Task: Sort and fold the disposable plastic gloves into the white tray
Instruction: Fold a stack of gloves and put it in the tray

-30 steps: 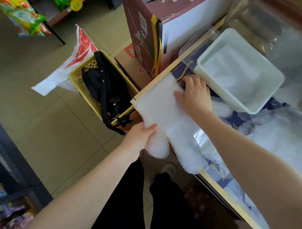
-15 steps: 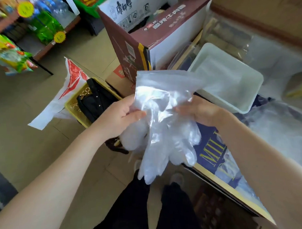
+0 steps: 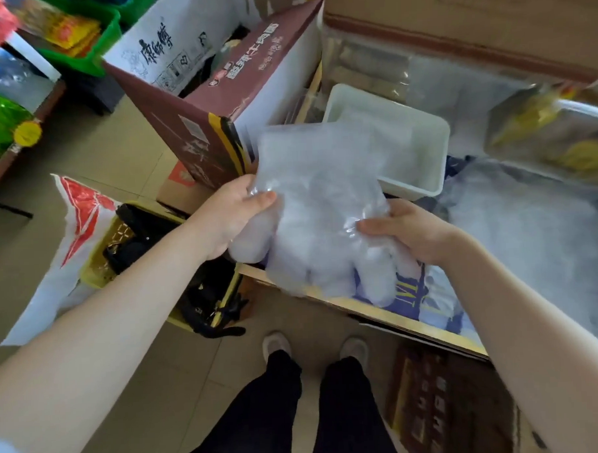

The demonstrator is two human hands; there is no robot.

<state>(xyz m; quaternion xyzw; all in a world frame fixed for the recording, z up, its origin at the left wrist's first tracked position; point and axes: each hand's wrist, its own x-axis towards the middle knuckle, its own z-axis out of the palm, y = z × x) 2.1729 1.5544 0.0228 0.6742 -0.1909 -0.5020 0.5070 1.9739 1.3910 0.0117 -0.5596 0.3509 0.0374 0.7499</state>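
The person holds a stack of clear plastic gloves (image 3: 320, 205) up in the air with both hands, in front of the white tray (image 3: 433, 133). The left hand (image 3: 236, 215) grips the left edge of the gloves, thumb pressed on the front and the other fingers hidden behind the plastic. The right hand (image 3: 403, 229) pinches the right edge lower down, thumb on the front. The cuff end points up and overlaps the near left part of the tray in the view; the finger ends hang down over the front edge of the surface (image 3: 378, 308). The gloves are clear of the tray and the surface.

The tray sits on the surface, just behind the gloves, and some thin plastic seems to lie in it. To its right a heap of loose clear plastic (image 3: 528, 238) covers the surface. A maroon and white cardboard box (image 3: 218, 90) stands to the left of the tray. On the floor, left of the person's legs, a yellow basket (image 3: 99, 263) holds a black bag (image 3: 205, 290), with a white and red plastic bag (image 3: 77, 227) beside it.
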